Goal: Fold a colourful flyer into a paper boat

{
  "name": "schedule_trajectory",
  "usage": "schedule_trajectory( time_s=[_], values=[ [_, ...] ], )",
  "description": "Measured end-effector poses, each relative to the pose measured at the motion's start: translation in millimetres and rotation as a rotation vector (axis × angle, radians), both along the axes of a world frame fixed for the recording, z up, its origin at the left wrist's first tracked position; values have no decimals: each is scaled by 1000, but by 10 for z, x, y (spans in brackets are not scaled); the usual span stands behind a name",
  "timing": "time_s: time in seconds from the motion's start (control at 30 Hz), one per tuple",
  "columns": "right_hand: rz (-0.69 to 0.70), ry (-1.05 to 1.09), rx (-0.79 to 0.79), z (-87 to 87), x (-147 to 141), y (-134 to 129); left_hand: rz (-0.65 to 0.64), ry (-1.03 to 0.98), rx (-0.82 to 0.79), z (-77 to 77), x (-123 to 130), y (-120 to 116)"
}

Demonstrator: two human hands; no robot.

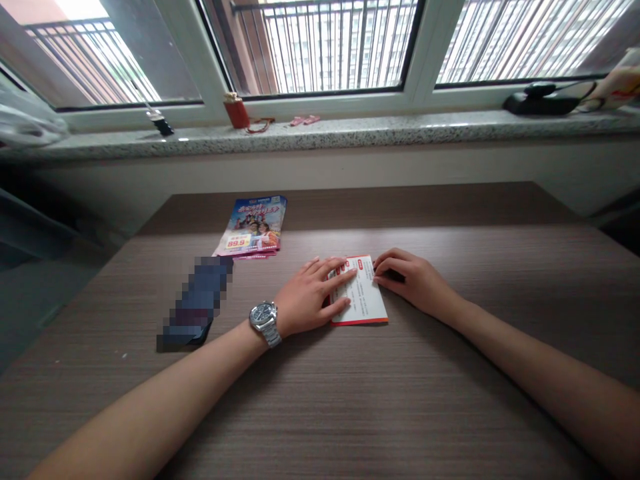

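A white card with a red border point(363, 295) lies on the wood-grain table point(400, 400), just in front of me. My left hand point(310, 297), with a steel wristwatch point(265, 322) on its wrist, rests flat on the card's left part with fingers spread. My right hand point(413, 280) lies to the right, its curved fingertips on the card's right edge. The thumb of my right hand is hidden. Neither hand visibly lifts the card.
A stack of colourful brochures point(253, 227) lies beyond the card. To its left is a dark, pixelated object point(197, 303). A granite windowsill point(320, 137) runs behind the table, holding a red cup point(237, 112), keys point(161, 123), pink items point(304, 121) and a black bag point(543, 101).
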State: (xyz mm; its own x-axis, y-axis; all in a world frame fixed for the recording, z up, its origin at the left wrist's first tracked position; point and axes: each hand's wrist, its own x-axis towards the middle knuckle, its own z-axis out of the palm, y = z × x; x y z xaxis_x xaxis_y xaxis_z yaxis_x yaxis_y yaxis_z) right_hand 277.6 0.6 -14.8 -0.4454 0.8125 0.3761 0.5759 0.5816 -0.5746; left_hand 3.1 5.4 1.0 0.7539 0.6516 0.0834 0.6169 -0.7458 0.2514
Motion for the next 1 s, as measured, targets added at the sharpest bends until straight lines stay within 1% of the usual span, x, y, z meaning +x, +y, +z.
schedule_trajectory(
  time_s=[0.2, 0.37, 0.53, 0.6, 0.73, 0.87, 0.93, 1.0],
  values=[
    [54, -14, -47, 38, 35, -26, 2, -9, 2, -14, -7, 2],
    [126, -32, -88, 69, 76, -69, 3, 7, 8, -9, -4, 4],
    [186, -74, -144, 99, 93, -173, 3, -3, 5, -9, -9, 1],
    [236, -94, -171, 118, 91, -228, 6, 1, 4, -8, -12, -1],
    [306, -111, -181, 152, 94, -310, 9, 6, 1, -9, -16, -1],
    [360, -116, -196, 157, 126, -331, 6, 12, 4, -8, -22, 6],
    [346, -89, -200, 145, 143, -314, 3, 15, 4, -6, -25, 9],
    [263, -33, -172, 125, 147, -279, -2, 11, 5, -4, -27, 12]
  ],
)
